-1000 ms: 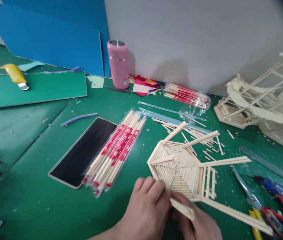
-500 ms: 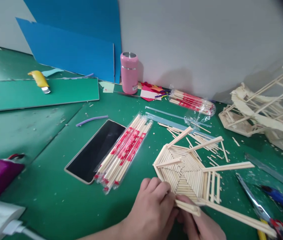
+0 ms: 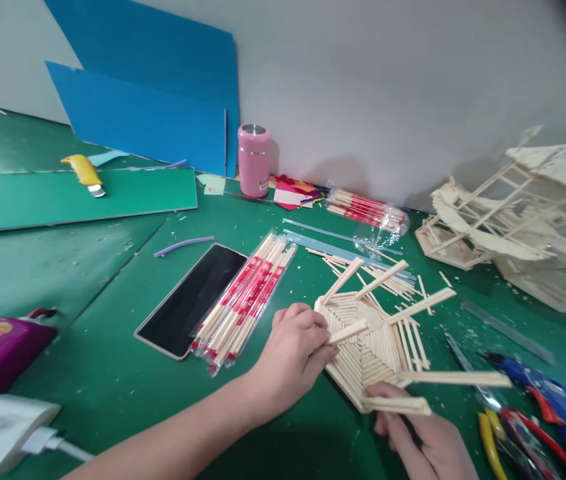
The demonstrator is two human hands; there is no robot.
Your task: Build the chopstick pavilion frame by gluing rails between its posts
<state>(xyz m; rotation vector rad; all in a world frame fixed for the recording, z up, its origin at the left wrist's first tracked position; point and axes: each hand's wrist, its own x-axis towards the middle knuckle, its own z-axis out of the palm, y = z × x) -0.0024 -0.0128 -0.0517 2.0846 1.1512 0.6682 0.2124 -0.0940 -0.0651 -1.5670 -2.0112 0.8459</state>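
Head camera looks down on a green mat (image 3: 113,373), and from my remote seat I see both hands on the stick panel (image 3: 373,340), a flat six-sided piece of pale sticks with long ribs jutting from its corners. It sits at the centre right of the mat, and its near edge seems raised clear of the surface.

The left hand (image 3: 295,350) is curled at the panel's left edge, thumb and fingers pinched on a short rib (image 3: 347,331). The right hand (image 3: 423,433) comes in from below, its fingers closed round the nearest rib (image 3: 397,404).

Loose sticks (image 3: 387,280) lie scattered just behind the panel. Left of the left hand a packet of chopsticks (image 3: 245,300) lies beside a dark phone (image 3: 193,300), the two touching along one side. A second packet (image 3: 367,210) rests near the wall, with a pink flask (image 3: 254,160) upright further left. A large wooden model (image 3: 513,220) stands at the right. Pliers (image 3: 503,433) and a blue glue gun (image 3: 547,393) lie near the right hand. A yellow knife (image 3: 85,173) lies well apart, far left.
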